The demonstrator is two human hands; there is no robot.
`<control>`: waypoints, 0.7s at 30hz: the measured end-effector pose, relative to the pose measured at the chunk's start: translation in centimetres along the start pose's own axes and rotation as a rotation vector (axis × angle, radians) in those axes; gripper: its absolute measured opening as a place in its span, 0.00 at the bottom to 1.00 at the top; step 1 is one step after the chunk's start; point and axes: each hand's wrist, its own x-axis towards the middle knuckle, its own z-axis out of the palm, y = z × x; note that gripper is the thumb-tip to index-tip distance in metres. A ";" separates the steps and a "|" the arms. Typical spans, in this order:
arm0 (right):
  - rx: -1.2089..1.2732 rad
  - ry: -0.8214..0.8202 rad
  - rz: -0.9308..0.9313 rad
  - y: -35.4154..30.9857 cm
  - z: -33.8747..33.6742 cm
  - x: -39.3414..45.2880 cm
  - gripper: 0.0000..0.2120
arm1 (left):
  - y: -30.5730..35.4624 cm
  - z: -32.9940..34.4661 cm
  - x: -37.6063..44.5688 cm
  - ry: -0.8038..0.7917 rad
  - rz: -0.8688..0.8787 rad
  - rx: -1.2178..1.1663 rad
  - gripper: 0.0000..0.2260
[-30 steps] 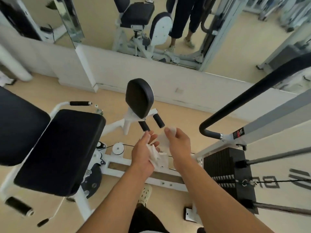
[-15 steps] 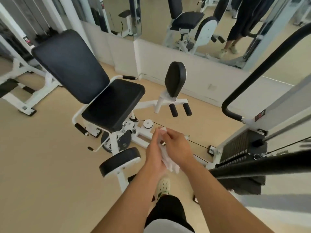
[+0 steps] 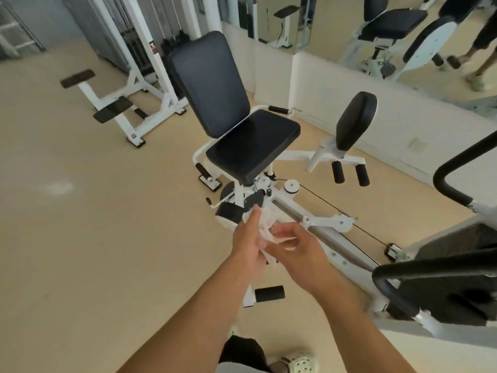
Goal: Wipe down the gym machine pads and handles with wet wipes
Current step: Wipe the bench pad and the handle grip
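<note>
- White crumpled wet wipe [image 3: 265, 232] pinched between left hand [image 3: 250, 244] and right hand [image 3: 295, 250].
- Best unfolded flat (judgement) before wiping black vinyl seat pad [image 3: 252, 146].

My one head camera looks forward and down, hands close below, seat pad [image 3: 252, 146] farther ahead.

wet wipe [image 3: 265, 232] — half hidden between hands

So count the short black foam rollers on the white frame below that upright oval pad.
2: left roller and right roller hang side by side beneath the oval pad; none appears hidden.
</note>
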 end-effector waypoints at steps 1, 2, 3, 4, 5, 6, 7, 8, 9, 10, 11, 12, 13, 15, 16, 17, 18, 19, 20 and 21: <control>0.015 -0.022 0.003 -0.2 1.2 -0.2 0.14 | 0.6 -0.8 -0.3 0.030 0.021 0.001 0.23; 0.037 -0.024 0.003 -0.4 2.4 -0.4 0.10 | 1.2 -1.7 -0.4 0.056 0.040 -0.005 0.23; 0.062 -0.010 0.003 -0.7 3.6 -0.5 0.07 | 1.9 -2.6 -0.4 0.065 0.049 -0.031 0.22; 0.088 0.014 0.004 -0.8 4.8 -0.5 0.05 | 2.7 -3.4 -0.6 0.074 0.049 -0.065 0.22; 0.115 0.040 0.008 -1.0 6.1 -0.6 0.04 | 3.7 -4.3 -1.0 0.078 0.041 -0.100 0.21; 0.130 0.068 0.013 -1.2 7.4 -0.6 0.05 | 4.5 -5.5 -1.1 0.078 0.033 -0.141 0.20; 0.140 0.087 0.018 -1.6 8.8 -0.6 0.06 | 5.5 -6.8 -1.3 0.082 0.025 -0.185 0.19; 0.153 0.098 0.026 -2.1 10.3 -0.6 0.06 | 6.6 -8.4 -1.2 0.094 0.026 -0.223 0.18; 0.183 0.104 0.040 -2.7 12.1 -0.4 0.07 | 7.9 -10.3 -1.2 0.115 0.033 -0.267 0.18; 0.220 0.105 0.058 -3.3 14.0 -0.2 0.07 | 9.1 -12.6 -0.8 0.135 0.052 -0.321 0.17; 0.262 0.106 0.075 -4.0 16.0 0.0 0.07 | 10.4 -15.1 -0.5 0.149 0.077 -0.370 0.14; 0.301 0.101 0.084 -4.8 18.2 0.3 0.07 | 11.8 -17.9 -0.1 0.148 0.107 -0.393 0.11; 0.342 0.090 0.090 -5.7 20.6 0.5 0.08 | 13.1 -20.6 -0.1 0.145 0.133 -0.392 0.09; 0.426 0.054 0.102 -7.6 25.5 0.9 0.07 | 15.6 -26.2 0.0 0.135 0.195 -0.356 0.04; 0.458 0.039 0.108 -8.6 28.0 1.1 0.06 | 16.7 -28.8 -0.1 0.129 0.239 -0.329 0.05; 0.480 0.023 0.114 -9.7 30.4 1.2 0.07 | 17.9 -31.1 -0.4 0.128 0.286 -0.290 0.08; 0.501 -0.001 0.113 -10.8 32.7 1.4 0.09 | 18.9 -33.3 -0.8 0.130 0.333 -0.233 0.11; 0.521 -0.036 0.109 -12.0 34.9 1.6 0.11 | 20.1 -35.3 -1.2 0.135 0.371 -0.167 0.13; 0.535 -0.073 0.105 -13.1 37.1 1.9 0.12 | 21.2 -37.1 -1.7 0.135 0.399 -0.101 0.13; 0.546 -0.115 0.102 -14.3 39.1 2.2 0.13 | 22.5 -38.8 -2.1 0.139 0.412 -0.043 0.11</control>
